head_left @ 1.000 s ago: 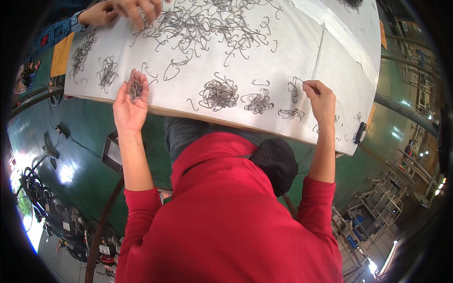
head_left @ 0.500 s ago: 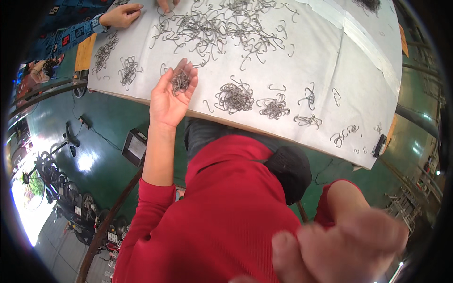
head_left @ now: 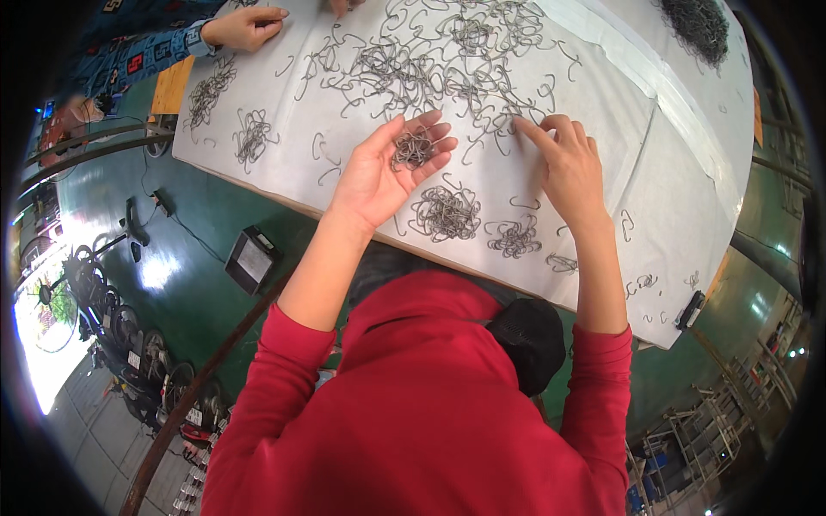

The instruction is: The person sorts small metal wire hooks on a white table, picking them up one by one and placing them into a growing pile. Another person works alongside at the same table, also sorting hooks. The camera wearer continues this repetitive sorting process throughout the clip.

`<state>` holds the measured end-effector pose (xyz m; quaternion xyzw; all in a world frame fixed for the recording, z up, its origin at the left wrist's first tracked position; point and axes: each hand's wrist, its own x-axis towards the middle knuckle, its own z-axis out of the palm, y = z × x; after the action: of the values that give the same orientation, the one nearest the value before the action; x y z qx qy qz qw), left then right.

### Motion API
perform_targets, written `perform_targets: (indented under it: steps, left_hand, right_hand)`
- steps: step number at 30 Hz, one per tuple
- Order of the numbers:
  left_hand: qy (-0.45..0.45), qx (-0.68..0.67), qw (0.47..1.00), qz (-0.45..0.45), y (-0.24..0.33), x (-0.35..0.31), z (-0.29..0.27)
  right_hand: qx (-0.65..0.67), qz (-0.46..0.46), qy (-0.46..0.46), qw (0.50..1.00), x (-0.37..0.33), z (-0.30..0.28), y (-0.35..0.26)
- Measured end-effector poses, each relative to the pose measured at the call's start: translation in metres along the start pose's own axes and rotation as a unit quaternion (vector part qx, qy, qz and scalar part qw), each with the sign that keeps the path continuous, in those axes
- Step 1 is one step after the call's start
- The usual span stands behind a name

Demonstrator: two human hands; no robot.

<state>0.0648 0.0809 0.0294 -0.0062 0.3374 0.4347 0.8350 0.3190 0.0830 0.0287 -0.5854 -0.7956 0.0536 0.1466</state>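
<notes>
My left hand point(head_left: 376, 176) is palm up over the near part of the table, its fingers cupped around a small cluster of bent metal wire hooks point(head_left: 412, 150). To its right, my right hand point(head_left: 568, 168) is palm down, with the index finger stretched to the edge of the large spread of hooks point(head_left: 396, 69). Its fingers are apart, and no hook shows in its grasp. Closer to me lie a dense heap of hooks point(head_left: 446, 214) and a smaller heap point(head_left: 514, 237).
Across the white-covered table point(head_left: 284, 176), another person's hand point(head_left: 243, 29) rests at the far left, near two hook piles point(head_left: 253, 136). A dark heap point(head_left: 695, 30) lies far right. A black clamp-like piece point(head_left: 690, 311) grips the table's right corner. A grey bin point(head_left: 251, 261) stands below left.
My right hand has come up from in front of my body to the hooks on the table. My left hand, still holding its cluster, has shifted right.
</notes>
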Motion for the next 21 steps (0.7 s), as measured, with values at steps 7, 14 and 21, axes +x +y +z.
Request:
perform_targets:
  steps: [7,14,21]
  left_hand:
    - [0.024,0.004,1.000,0.015,0.004,-0.008,-0.019]
    - [0.049,0.001,0.998,0.027,0.003,-0.021,-0.036]
    - [0.058,-0.006,0.998,0.036,0.001,-0.030,-0.040]
  right_hand:
    - [-0.020,0.036,0.055,0.998,0.030,0.016,0.005]
    - [0.021,-0.042,0.023,0.999,0.057,0.039,-0.026]
    - [0.054,0.026,0.004,0.998,0.072,0.029,-0.016]
